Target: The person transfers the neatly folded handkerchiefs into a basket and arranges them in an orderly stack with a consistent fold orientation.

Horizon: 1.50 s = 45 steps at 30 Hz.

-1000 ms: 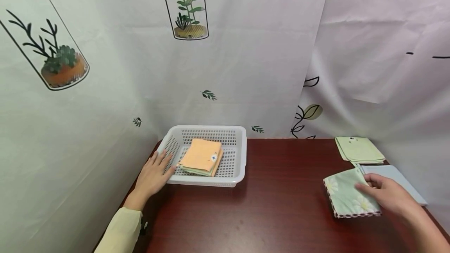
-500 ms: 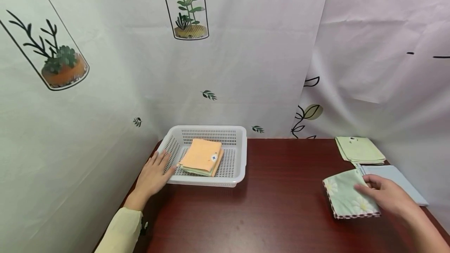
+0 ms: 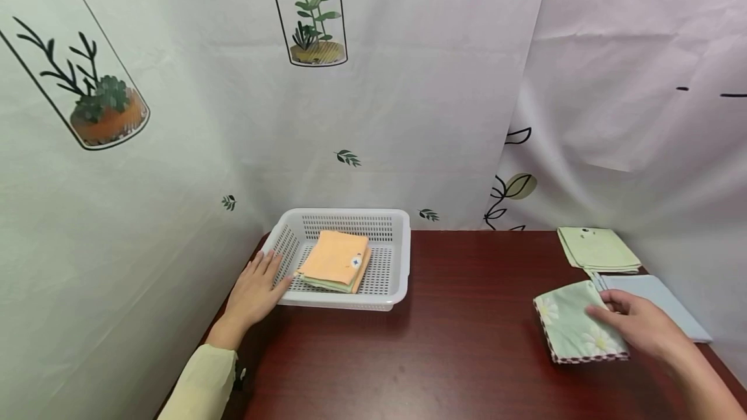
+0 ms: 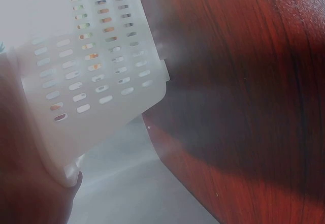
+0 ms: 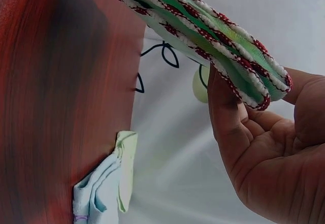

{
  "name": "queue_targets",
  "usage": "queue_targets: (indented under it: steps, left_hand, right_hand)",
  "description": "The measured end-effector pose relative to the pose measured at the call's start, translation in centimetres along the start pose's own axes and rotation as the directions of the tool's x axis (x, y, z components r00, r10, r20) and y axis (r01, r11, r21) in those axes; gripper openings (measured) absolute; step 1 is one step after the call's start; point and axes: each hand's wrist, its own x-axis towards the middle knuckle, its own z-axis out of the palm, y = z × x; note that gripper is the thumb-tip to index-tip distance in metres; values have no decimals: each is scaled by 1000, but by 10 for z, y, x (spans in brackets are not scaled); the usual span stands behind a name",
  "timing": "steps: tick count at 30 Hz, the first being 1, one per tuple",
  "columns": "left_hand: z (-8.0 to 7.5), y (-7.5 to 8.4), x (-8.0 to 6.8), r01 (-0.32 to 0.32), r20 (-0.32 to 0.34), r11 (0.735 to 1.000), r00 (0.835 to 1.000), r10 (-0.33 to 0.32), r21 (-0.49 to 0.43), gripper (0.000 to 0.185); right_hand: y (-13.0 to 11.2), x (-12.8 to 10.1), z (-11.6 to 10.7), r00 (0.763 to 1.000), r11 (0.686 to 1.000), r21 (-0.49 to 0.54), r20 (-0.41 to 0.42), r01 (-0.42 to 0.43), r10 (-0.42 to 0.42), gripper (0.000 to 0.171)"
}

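Note:
My left hand (image 3: 255, 289) lies flat with straight fingers against the left outer wall of a white perforated basket (image 3: 350, 214); that wall (image 4: 91, 71) fills the left wrist view. Inside the basket lies a folded orange cloth (image 3: 335, 256) on top of a greenish one. At the right, my right hand (image 3: 605, 308) pinches the near right edge of a folded green floral cloth (image 3: 566, 329) with red-and-white trim. In the right wrist view the thumb (image 5: 223, 112) is on one face of the folded cloth (image 5: 203, 26), and the other digits are hidden behind it.
The dark red wooden table (image 3: 461, 349) stands in a corner hung with plant-printed sheeting. A folded pale green cloth (image 3: 596, 249) and a light blue cloth (image 3: 662, 295) lie at the back right, just beyond the floral one.
The right hand and the floral cloth have shifted very slightly left. The left hand and the basket have not moved.

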Motion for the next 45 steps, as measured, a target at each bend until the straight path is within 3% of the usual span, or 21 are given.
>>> queue_targets:
  steps: [14,33,45]
  left_hand:
    - [1,-1,0,8,-2,1000,1000,-8,1,72]
    - [1,-1,0,5,-12,1000,1000,-5,0,71]
    - [0,0,-1,4,-9,1000,1000,-4,8,72]
  right_hand:
    - [-14,7,3,1000,1000,29,0,6,-6,51]
    - [-33,15,9,999,998,49,-15,37,-37,41]
    - [-47,18,16,998,992,113,-37,58,-54,35]
